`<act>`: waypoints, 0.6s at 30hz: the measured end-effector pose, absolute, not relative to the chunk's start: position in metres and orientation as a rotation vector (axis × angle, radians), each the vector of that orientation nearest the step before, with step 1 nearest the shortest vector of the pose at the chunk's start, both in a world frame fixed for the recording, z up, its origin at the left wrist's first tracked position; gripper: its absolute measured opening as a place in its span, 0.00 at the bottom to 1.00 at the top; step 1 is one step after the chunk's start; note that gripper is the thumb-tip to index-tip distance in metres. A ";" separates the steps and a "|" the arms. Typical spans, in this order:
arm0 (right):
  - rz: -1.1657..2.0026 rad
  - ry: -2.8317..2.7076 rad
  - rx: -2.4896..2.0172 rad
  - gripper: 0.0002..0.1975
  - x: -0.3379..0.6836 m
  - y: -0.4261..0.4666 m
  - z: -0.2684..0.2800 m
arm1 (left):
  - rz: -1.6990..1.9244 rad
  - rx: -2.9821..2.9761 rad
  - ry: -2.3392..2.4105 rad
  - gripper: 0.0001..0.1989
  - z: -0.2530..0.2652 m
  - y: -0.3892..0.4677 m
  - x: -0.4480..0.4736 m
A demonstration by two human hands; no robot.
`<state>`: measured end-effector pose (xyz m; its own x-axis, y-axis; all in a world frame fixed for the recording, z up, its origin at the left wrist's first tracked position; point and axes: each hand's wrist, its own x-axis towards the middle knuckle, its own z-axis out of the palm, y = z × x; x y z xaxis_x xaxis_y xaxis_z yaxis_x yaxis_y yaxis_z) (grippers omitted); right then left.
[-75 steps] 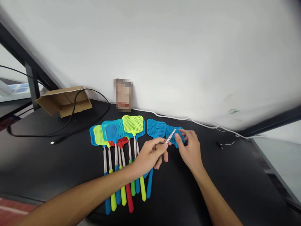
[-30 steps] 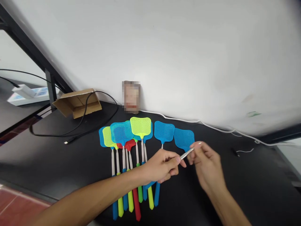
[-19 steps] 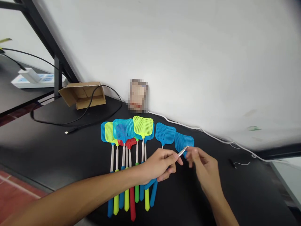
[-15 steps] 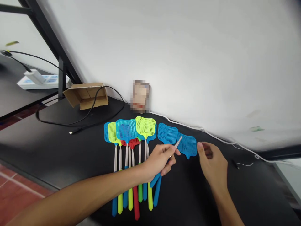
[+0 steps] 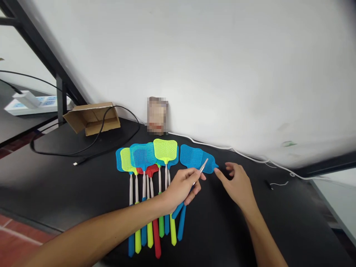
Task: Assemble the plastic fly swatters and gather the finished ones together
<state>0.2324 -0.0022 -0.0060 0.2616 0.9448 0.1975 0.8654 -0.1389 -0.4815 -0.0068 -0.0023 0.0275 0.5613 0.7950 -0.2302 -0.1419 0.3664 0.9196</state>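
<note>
My left hand (image 5: 185,185) is closed around the metal rod (image 5: 204,165) of a fly swatter handle, whose blue grip (image 5: 178,210) sticks out below the fingers. A detached blue swatter head (image 5: 209,163) lies beyond the rod tip, its short neck pointing right. It overlaps another blue swatter head (image 5: 190,155). My right hand (image 5: 236,183) is open beside that neck, thumb and fingers apart; whether the thumb touches it, I cannot tell. Left of my hands, several swatters lie in a row, among them a yellow-green one (image 5: 165,150) and one with a red handle (image 5: 157,237).
An open cardboard box (image 5: 102,122) stands at the back left, with a black cable (image 5: 69,152) looped before it. A pixelated object (image 5: 157,116) leans on the wall. A white cable (image 5: 214,145) runs along the wall's foot. A small dark connector (image 5: 269,185) lies at right.
The loose blue head has turned, its neck swinging from pointing down to pointing right, and slid further over the other blue head. My right hand has moved left with it. The camera view has shifted slightly.
</note>
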 end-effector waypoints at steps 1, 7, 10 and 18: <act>0.142 -1.699 -1.947 0.34 0.229 0.000 -0.007 | 0.683 1.021 0.770 0.18 0.028 -0.002 -0.007; 0.222 -1.982 -1.777 0.38 0.215 0.015 -0.012 | 0.692 1.042 0.793 0.20 0.028 -0.002 -0.007; 0.304 -1.895 -1.889 0.40 0.223 0.013 -0.012 | 0.677 1.056 0.787 0.20 0.028 -0.002 -0.007; 0.341 -1.980 -1.818 0.39 0.209 0.030 0.002 | 0.662 1.052 0.791 0.18 0.029 -0.002 -0.008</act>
